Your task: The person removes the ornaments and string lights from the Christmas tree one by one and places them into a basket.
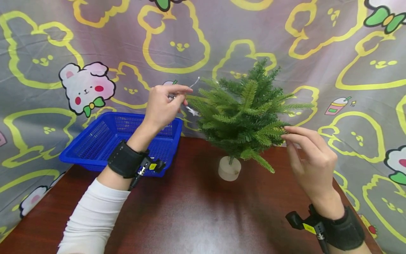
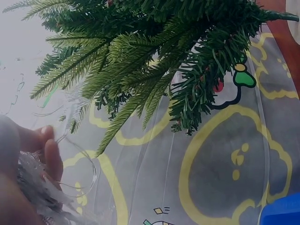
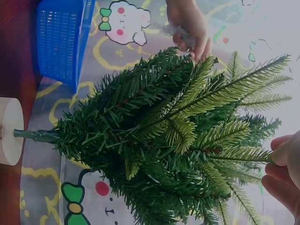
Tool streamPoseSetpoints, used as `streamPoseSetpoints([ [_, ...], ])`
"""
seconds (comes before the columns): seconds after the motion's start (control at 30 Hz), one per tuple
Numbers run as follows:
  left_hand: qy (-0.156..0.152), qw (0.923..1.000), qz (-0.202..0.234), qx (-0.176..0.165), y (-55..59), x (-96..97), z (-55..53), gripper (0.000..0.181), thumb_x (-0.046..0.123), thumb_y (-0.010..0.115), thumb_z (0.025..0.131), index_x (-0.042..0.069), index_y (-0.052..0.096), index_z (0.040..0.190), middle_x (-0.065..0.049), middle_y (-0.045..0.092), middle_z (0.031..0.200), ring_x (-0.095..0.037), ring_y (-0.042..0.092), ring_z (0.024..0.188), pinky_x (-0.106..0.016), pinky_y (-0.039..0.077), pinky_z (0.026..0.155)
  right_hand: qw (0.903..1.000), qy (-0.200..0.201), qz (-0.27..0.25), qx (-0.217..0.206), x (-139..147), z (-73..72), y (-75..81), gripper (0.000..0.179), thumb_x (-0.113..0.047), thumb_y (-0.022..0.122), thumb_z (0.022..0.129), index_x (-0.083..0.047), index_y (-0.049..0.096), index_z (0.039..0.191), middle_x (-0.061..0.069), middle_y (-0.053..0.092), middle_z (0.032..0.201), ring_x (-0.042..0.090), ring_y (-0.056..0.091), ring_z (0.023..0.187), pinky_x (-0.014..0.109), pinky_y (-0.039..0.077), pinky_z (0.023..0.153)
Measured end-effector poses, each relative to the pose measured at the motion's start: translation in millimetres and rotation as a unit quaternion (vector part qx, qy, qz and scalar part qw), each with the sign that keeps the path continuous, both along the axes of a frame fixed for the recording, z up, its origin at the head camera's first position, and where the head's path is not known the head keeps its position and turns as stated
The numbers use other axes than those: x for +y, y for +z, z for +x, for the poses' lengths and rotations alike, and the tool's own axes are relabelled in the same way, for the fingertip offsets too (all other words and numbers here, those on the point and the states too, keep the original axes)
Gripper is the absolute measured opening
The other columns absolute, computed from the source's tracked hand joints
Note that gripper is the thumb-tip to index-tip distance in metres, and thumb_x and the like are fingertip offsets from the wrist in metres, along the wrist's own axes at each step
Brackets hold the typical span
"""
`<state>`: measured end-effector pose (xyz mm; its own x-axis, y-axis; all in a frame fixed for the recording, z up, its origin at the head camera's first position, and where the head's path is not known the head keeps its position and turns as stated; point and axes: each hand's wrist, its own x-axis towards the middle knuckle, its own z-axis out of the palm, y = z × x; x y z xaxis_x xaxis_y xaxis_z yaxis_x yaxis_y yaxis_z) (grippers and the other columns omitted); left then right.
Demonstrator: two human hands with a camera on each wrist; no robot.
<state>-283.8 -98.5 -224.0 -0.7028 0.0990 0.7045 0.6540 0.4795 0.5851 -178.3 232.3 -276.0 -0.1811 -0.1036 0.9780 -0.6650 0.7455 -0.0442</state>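
A small artificial Christmas tree [image 1: 244,116] stands upright on a round pale wooden base [image 1: 229,169]. Left of it, my left hand [image 1: 166,106] pinches a silver tinsel-like ornament [image 2: 40,187] between thumb and fingers. A star-shaped silver piece [image 1: 192,111] hangs below the fingers, and a thin silver strand [image 1: 195,82] sticks up beside the branches. The left wrist view shows a fine looped wire [image 2: 96,173] near the fingertips. On the tree's other side, my right hand [image 1: 312,157] pinches a branch tip [image 3: 255,154] between thumb and fingers.
A blue plastic basket [image 1: 95,121] with mesh walls sits on the left of the dark brown table [image 1: 187,211]. A grey curtain [image 1: 123,46] with yellow cartoon outlines hangs close behind the tree and basket.
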Motion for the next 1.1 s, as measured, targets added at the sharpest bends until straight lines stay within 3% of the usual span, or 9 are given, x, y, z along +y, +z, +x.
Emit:
streamPoseSetpoints([
  [0.13, 0.031, 0.9991, -0.003, 0.029, 0.7, 0.0, -0.7, 0.021, 0.018, 0.061, 0.095, 0.020, 0.079, 0.104, -0.006, 0.076, 0.081, -0.007, 0.051, 0.048, -0.018, 0.029, 0.041, 1.0000, -0.007, 0.002, -0.003, 2.6, -1.6, -1.1, 0.007, 0.005, 0.068, 0.086, 0.005, 0.073, 0.091, 0.023, 0.072, 0.097, 0.038, 0.066, 0.083, 0.003, 0.035, 0.085],
  [0.27, 0.056, 0.9976, 0.004, 0.041, 2.4, -0.6, 0.4, 0.017, 0.027, 0.068, 0.090, 0.016, 0.081, 0.088, -0.004, 0.075, 0.076, -0.003, 0.050, 0.054, -0.019, 0.033, 0.048, 0.9999, -0.013, 0.002, -0.008, 6.1, -3.3, -2.2, 0.008, 0.006, 0.070, 0.084, 0.005, 0.073, 0.091, 0.023, 0.073, 0.098, 0.038, 0.066, 0.085, 0.001, 0.035, 0.088],
  [0.43, 0.041, 0.9982, 0.015, 0.041, 1.8, -0.4, -0.7, 0.037, 0.039, 0.075, 0.085, 0.011, 0.068, 0.061, -0.002, 0.057, 0.059, -0.011, 0.040, 0.051, -0.023, 0.030, 0.051, 0.9998, -0.016, 0.001, -0.013, 10.1, -5.1, -2.6, 0.010, 0.009, 0.070, 0.081, 0.005, 0.073, 0.089, 0.022, 0.073, 0.098, 0.039, 0.066, 0.087, 0.002, 0.037, 0.094],
  [0.5, 0.040, 0.9980, 0.023, 0.042, 1.0, -0.1, -1.1, 0.044, 0.043, 0.075, 0.085, 0.012, 0.060, 0.057, 0.000, 0.049, 0.055, -0.011, 0.035, 0.049, -0.024, 0.027, 0.050, 0.9997, -0.017, 0.001, -0.015, 11.2, -5.5, -2.6, 0.010, 0.010, 0.070, 0.081, 0.005, 0.073, 0.089, 0.022, 0.073, 0.098, 0.039, 0.066, 0.087, 0.003, 0.037, 0.096],
  [0.67, 0.033, 0.9955, 0.074, 0.049, 0.4, 0.2, -1.1, 0.056, 0.041, 0.071, 0.089, 0.013, 0.047, 0.047, 0.004, 0.045, 0.046, -0.008, 0.035, 0.042, -0.024, 0.025, 0.048, 0.9997, -0.017, 0.001, -0.018, 12.3, -6.4, -2.1, 0.011, 0.011, 0.070, 0.080, 0.005, 0.073, 0.089, 0.022, 0.073, 0.098, 0.039, 0.066, 0.088, 0.003, 0.037, 0.096],
  [0.83, 0.027, 0.9926, 0.099, 0.064, 3.3, 1.2, -0.5, 0.056, 0.033, 0.071, 0.090, 0.016, 0.042, 0.045, 0.006, 0.036, 0.044, -0.008, 0.027, 0.043, -0.023, 0.023, 0.051, 0.9997, -0.016, -0.004, -0.021, 12.7, -7.1, -0.9, 0.010, 0.012, 0.068, 0.081, 0.006, 0.073, 0.088, 0.023, 0.073, 0.098, 0.039, 0.066, 0.088, 0.002, 0.037, 0.094],
  [0.93, 0.021, 0.9914, 0.110, 0.068, 4.9, 3.0, -1.1, 0.056, 0.028, 0.073, 0.088, 0.017, 0.041, 0.044, 0.007, 0.037, 0.046, -0.008, 0.030, 0.046, -0.022, 0.028, 0.055, 0.9996, -0.016, -0.007, -0.023, 13.2, -7.1, -0.1, 0.011, 0.013, 0.068, 0.081, 0.006, 0.073, 0.088, 0.023, 0.073, 0.098, 0.039, 0.066, 0.088, 0.002, 0.037, 0.094],
  [1.1, 0.008, 0.9916, 0.117, 0.055, 8.9, 7.1, -0.4, 0.050, 0.011, 0.070, 0.085, 0.011, 0.044, 0.042, -0.005, 0.067, 0.068, -0.006, 0.058, 0.066, -0.019, 0.042, 0.064, 0.9994, -0.019, -0.006, -0.029, 15.8, -7.6, 0.1, 0.012, 0.014, 0.068, 0.081, 0.007, 0.073, 0.090, 0.023, 0.073, 0.099, 0.038, 0.066, 0.088, 0.002, 0.036, 0.094],
])
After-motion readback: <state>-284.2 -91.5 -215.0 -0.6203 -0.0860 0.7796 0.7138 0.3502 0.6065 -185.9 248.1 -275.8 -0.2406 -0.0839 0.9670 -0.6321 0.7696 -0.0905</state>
